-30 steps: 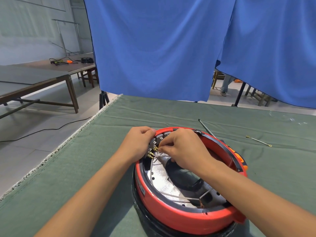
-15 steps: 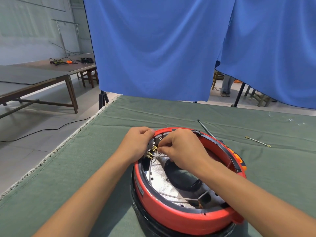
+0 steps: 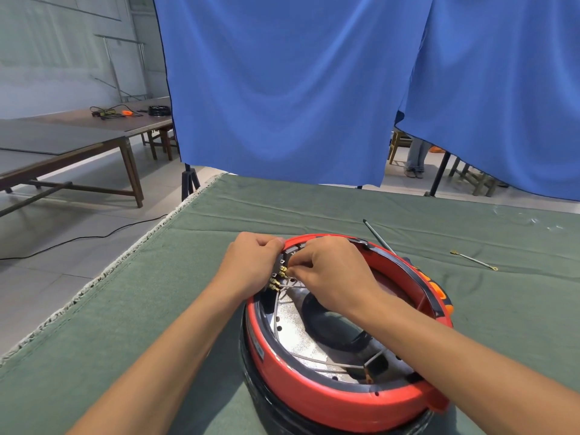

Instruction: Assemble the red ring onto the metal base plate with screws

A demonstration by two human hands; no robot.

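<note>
Pinching a brass terminal [image 3: 282,273] with my right hand [image 3: 329,271], left hand [image 3: 251,265] gripping the red ring [image 3: 314,400], I probably risk bending it if the ring shifts

The ring [image 3: 332,400] sits on the table [image 3: 157,309], with the screwdriver [image 3: 376,237] behind it

We're in a workshop-style hall: a worktable spread with green felt cloth [image 3: 157,309], bare concrete-grey tiled floor [image 3: 62,246], and blue curtains [image 3: 282,89] hung on stands as a backdrop. Off to the left stands a long wooden bench [image 3: 62,142] with cables and a tool lying on it, and a black cable [image 3: 78,238] trails across the floor.
</note>
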